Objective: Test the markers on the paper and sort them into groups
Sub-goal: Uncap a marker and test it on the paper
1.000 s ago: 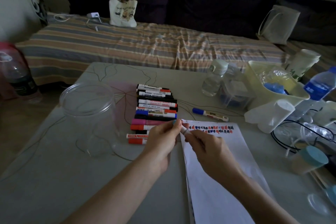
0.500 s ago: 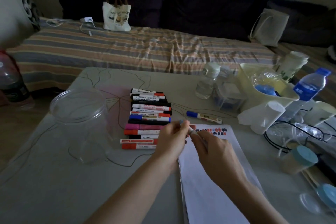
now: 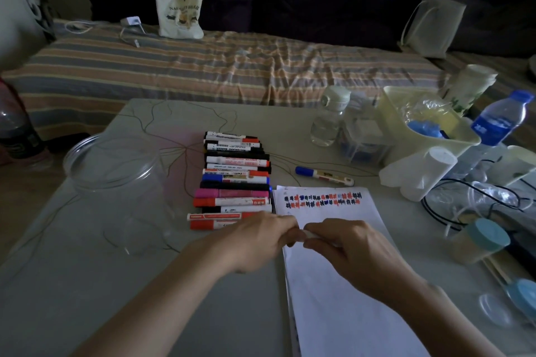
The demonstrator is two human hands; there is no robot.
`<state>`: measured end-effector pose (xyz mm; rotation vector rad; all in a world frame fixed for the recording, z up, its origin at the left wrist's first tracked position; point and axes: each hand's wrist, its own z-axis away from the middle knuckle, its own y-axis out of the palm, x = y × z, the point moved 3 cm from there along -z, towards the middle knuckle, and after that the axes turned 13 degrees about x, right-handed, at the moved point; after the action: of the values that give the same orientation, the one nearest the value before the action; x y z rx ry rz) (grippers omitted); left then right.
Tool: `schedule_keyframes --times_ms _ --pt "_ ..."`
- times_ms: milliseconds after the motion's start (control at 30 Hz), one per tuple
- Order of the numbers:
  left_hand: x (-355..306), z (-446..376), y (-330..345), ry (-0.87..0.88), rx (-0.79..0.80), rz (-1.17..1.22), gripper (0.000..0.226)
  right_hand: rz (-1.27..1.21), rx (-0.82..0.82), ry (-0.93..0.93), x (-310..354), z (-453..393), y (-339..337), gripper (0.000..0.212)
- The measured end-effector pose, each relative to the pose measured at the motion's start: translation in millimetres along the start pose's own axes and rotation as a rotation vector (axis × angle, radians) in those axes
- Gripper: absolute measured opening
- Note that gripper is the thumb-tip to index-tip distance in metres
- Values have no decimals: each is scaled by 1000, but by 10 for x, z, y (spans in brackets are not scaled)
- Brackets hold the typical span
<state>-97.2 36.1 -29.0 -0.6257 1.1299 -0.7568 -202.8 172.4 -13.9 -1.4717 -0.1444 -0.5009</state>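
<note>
Fingers of both my left hand and right hand are pinching one white marker between them over the paper, near the table's front edge. I am judging this as capping or uncapping; which, I cannot tell. Next comes scribbling below the test marks or laying it in the row of markers left of the sheet, where "WHITEBOARD MARKER" is reading clearly.

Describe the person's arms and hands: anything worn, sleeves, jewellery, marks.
Both forearms are bare right to the picture's lower edge, with no sleeve in view. The left hand and the right hand wear no gloves, and no watch, bracelet or ring shows. The dim light hides any small marks or nail details.
</note>
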Motion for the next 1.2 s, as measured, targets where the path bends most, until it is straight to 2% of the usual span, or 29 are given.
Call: schedule_keyframes --times_ms 133,200,267,333,467,533,600,667,733,767,833,867,900,933,1000,1033,1100,1200 --pt "-51 -4 -74 -39 74 63 23 -30 21 -1 10 29 -43 27" --pt "-67 -5 -48 -15 49 45 20 -31 17 -8 7 25 -51 29" --pt "-41 -5 -15 37 -66 63 18 1 6 -2 4 6 -22 24" --pt "28 9 -13 78 -201 215 26 0 -45 15 21 -19 -6 23" --pt "47 22 38 59 -405 881 36 -180 -76 82 148 -113 34 14" --pt "84 -55 77 -30 -473 1143 42 -193 -86 130 209 -157 51 29" --pt "53 -70 97 -94 -515 1136 45 -95 -120 160 234 -164 46 52" --pt "8 -85 133 -80 -544 1066 41 -104 -156 174 255 -167 5 61" --pt "-10 -97 109 -67 -555 1010 40 -175 -151 177 279 -165 -43 52" --pt "87 -94 56 -117 -587 1011 40 -224 -131 189 265 -147 -60 44" --pt "562 -31 -86 -294 -783 1197 41 -383 -100 288 103 -53 -58 32" --pt "814 70 -123 -356 -886 1264 42 -427 -112 358 -10 19 -47 34" --pt "926 192 -103 -364 -954 1211 39 -419 -137 417 -105 78 -57 38" --pt "849 259 -93 -278 -921 1045 34 -400 -163 445 -175 97 -68 38" --pt "555 211 30 -104 -633 762 25 -348 -119 441 -161 -2 -18 31" --pt "364 177 44 -82 -546 697 24 -312 -75 424 -120 -88 18 27" --pt "344 55 62 -43 -485 529 26 -290 -64 394 -136 -192 98 17" --pt "415 71 60 -30 -474 321 13 -341 -166 302 -212 -207 139 35"
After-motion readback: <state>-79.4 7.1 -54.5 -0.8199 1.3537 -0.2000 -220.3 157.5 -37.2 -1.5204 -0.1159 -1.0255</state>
